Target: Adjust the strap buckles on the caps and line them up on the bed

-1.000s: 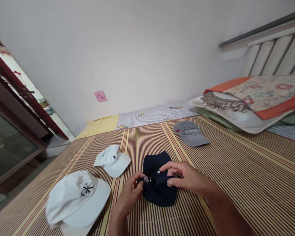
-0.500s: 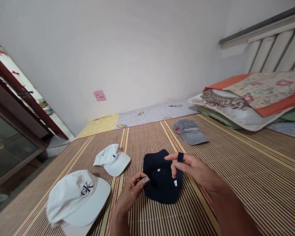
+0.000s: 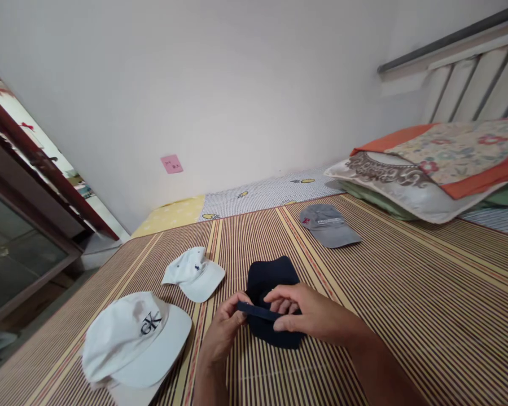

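Note:
A dark navy cap (image 3: 272, 275) lies inside up on the striped mat, its brim pointing away. My left hand (image 3: 226, 324) is at its left side, thumb and fingers pinching one end of the dark strap (image 3: 258, 311). From the right, my right hand (image 3: 300, 311) reaches over the cap, its thumb and curled fingers closed around the strap's other end. The strap stretches between both hands, over the cap's near part. My right hand hides much of the cap's right side.
Left of my hands lie a white cap with black letters (image 3: 138, 341) and a smaller white cap (image 3: 195, 274). A grey cap (image 3: 329, 226) is farther back on the mat (image 3: 406, 293). Pillows (image 3: 432, 163) are piled at the right, by the wall (image 3: 245, 101).
My right hand has moved left and down, and its fingers have closed on the strap. The strap now stretches between both hands across the navy cap.

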`<move>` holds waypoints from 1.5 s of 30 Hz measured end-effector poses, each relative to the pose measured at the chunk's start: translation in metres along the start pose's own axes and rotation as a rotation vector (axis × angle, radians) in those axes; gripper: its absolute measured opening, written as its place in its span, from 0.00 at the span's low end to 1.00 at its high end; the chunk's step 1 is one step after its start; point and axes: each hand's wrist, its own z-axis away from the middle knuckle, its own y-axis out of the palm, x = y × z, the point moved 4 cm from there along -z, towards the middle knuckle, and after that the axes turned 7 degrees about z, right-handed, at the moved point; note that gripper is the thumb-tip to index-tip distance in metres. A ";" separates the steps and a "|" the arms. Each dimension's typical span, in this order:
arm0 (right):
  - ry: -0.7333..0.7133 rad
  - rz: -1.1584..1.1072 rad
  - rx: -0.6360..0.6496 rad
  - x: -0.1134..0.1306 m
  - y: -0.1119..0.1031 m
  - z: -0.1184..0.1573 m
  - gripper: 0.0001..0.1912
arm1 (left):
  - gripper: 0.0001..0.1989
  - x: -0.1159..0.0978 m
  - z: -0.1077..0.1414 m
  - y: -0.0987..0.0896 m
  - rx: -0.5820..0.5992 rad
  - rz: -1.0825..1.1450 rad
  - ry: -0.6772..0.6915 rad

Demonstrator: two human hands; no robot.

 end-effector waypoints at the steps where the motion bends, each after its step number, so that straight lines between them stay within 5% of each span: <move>1: 0.006 0.037 -0.001 0.001 0.003 -0.001 0.16 | 0.18 0.001 0.000 -0.001 0.000 0.011 -0.001; 8: -0.048 0.020 0.007 0.013 0.007 0.000 0.07 | 0.15 0.003 -0.002 0.000 0.015 0.061 0.035; 14: -0.070 -0.179 -0.048 0.003 -0.003 0.000 0.03 | 0.14 0.011 0.000 0.000 -0.010 0.163 -0.066; 28: 0.036 0.059 -0.058 -0.004 -0.003 -0.005 0.07 | 0.13 0.014 -0.005 0.003 0.069 0.296 0.003; 45: -0.017 0.143 -0.007 -0.012 -0.003 -0.005 0.07 | 0.15 0.015 -0.004 0.006 0.098 0.269 -0.034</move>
